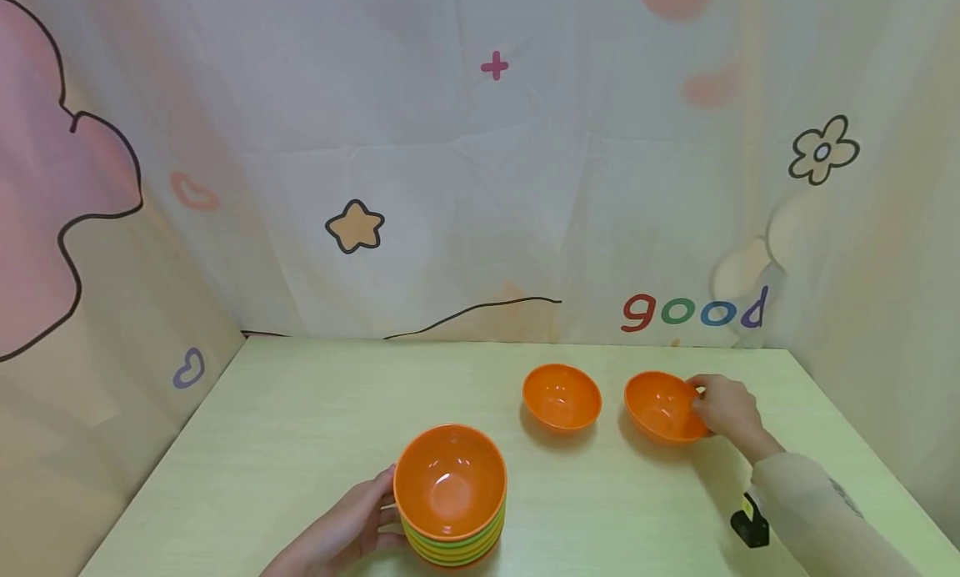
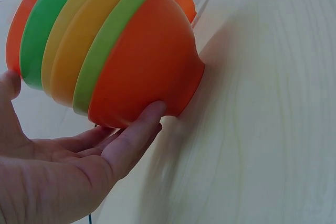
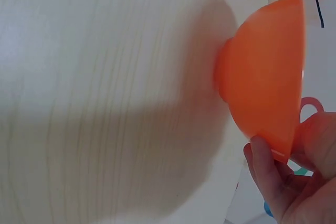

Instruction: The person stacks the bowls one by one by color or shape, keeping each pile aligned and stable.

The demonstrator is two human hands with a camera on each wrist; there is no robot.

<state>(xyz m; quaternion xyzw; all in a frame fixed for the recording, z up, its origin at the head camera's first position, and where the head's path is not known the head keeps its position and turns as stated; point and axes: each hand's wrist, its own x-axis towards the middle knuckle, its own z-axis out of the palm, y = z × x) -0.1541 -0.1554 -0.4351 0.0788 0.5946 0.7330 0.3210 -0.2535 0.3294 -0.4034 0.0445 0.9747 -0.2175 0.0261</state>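
Note:
My left hand (image 1: pixel 348 523) rests against the left side of a stack of nested bowls (image 1: pixel 452 485). Orange bowls form its top and bottom, with green and yellow ones between. In the left wrist view the thumb touches the top bowl's side, and an extended finger lies along the bottom orange bowl (image 2: pixel 152 61); other fingers pass partly out of sight behind the stack. At the right, my right hand (image 1: pixel 727 410) pinches the rim of a single orange bowl (image 1: pixel 660 406), thumb on one side and fingers on the other. That bowl (image 3: pixel 268 72) is seen side-on in the right wrist view.
Another orange bowl (image 1: pixel 562 398) stands upright between the stack and the pinched bowl, farther back than the stack. Everything is on a pale wood-grain table (image 1: pixel 300 418). A printed curtain (image 1: pixel 420 143) hangs behind the table and along its sides.

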